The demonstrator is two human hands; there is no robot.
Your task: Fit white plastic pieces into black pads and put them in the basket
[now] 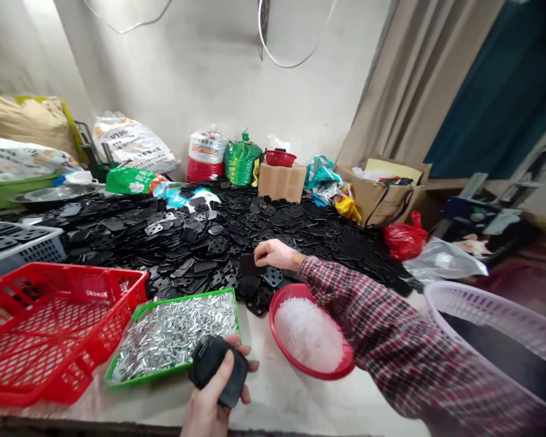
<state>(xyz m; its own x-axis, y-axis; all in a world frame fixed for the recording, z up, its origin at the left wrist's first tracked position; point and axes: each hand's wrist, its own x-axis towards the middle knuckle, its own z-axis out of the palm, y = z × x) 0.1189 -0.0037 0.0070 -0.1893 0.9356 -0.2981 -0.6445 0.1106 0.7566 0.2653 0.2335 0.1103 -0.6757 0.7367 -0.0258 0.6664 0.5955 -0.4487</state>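
My left hand (216, 388) is at the bottom centre, its thumb and fingers closed round a black plastic case (222, 369). Beside it lies a green-rimmed tray (145, 380) full of small silver metal pieces (177, 334). My right hand (273, 254) reaches over the wide heap of flat black plates (195, 243), fingers pinched at a dark plate (248, 264) on the near side of the heap. Below my right forearm sits a red bowl (273, 321) with small clear-white pieces (310, 334) in it.
An empty red basket (64, 364) stands at the left, with a grey basket (50, 243) behind it. A lilac basket (446, 291) holding dark items is at the right. Sacks (131, 142), a cardboard box (282, 181) and a red bag (404, 238) line the back.
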